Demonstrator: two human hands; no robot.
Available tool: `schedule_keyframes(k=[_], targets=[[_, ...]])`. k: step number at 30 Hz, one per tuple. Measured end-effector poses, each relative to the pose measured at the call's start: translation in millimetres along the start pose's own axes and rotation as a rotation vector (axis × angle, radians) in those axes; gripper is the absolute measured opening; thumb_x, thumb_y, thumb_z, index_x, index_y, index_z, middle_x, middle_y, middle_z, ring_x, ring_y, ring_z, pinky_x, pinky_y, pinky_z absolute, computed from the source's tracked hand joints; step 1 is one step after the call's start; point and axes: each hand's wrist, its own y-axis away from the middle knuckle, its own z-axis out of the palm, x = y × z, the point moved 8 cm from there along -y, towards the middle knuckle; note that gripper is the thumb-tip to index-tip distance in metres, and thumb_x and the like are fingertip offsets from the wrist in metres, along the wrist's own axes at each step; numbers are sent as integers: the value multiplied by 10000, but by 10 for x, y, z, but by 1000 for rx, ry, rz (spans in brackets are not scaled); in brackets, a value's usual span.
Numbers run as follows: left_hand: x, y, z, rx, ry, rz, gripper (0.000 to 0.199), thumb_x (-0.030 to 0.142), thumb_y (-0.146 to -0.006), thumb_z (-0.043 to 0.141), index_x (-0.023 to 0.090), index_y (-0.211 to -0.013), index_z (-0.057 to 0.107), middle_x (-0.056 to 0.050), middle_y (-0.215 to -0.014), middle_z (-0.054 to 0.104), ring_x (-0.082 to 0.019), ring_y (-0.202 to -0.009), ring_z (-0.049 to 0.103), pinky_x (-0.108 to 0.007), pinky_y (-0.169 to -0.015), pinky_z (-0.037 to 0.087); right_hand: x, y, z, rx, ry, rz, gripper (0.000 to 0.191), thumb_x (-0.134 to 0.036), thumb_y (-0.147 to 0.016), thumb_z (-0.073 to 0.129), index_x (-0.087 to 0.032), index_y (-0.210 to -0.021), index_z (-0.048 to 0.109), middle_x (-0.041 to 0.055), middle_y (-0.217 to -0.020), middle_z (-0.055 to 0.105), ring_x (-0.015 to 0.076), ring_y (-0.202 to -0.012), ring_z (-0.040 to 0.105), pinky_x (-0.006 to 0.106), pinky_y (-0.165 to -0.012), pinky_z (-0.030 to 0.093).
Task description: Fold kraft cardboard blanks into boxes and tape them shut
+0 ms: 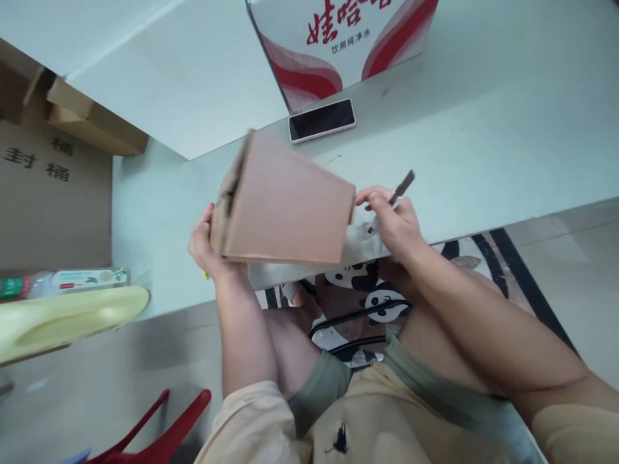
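A plain brown cardboard box (293, 200) is tilted above the table's near edge, its left end showing a dark gap between the flaps. My left hand (206, 241) grips the box by that end, with part of the fingers hidden behind it. My right hand (394, 222) is closed around a slim pen-shaped tool (404, 183) with a dark flat upper end; its exact kind is unclear. The fingertips of this hand are at the box's right edge, and I cannot tell whether they touch it.
A phone (322, 120) lies in front of a red-and-white carton (338, 51) on the pale table (483, 142). Large cardboard boxes (53, 206) stand at the left, by a yellow-green plastic piece (82, 316). On the floor are a red stool (164, 432) and a panda-print mat (382, 303).
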Motion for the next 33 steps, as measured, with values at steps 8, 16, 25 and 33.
schedule_keyframes(k=[8,16,25,33], targets=[[-406,304,357,-205,235,-439,454,619,-784,585,208,-943,695,-70,-1036,762,-245,-1091,696,-332,-902,575,-178,175,442,-314,-35,-135,501,-578,-983,430,-281,-1357,580,72,-1545,505,240,-1486,405,500,-1248,306],[-417,597,597,-438,276,-576,529,662,-848,589,201,-1082,705,-92,-1082,765,-230,-1003,733,-309,-796,610,-233,232,309,-254,-121,-176,532,-622,-964,419,-338,-1400,529,19,-1628,386,254,-1550,288,524,-1248,321],[-354,942,832,-711,124,-693,347,378,-797,728,172,-1077,725,-67,-836,764,-215,-708,720,-347,-631,608,-245,218,187,-86,-2,-234,546,-687,-943,377,-367,-1363,515,10,-1607,388,290,-1530,318,573,-1218,346],[21,471,489,-263,-281,40,430,506,-814,686,210,-1125,670,-108,-1255,687,-258,-1176,647,-422,-977,525,-276,203,144,-65,-50,-241,366,-543,-971,464,-308,-1213,607,47,-1486,546,291,-1452,443,569,-1209,342]])
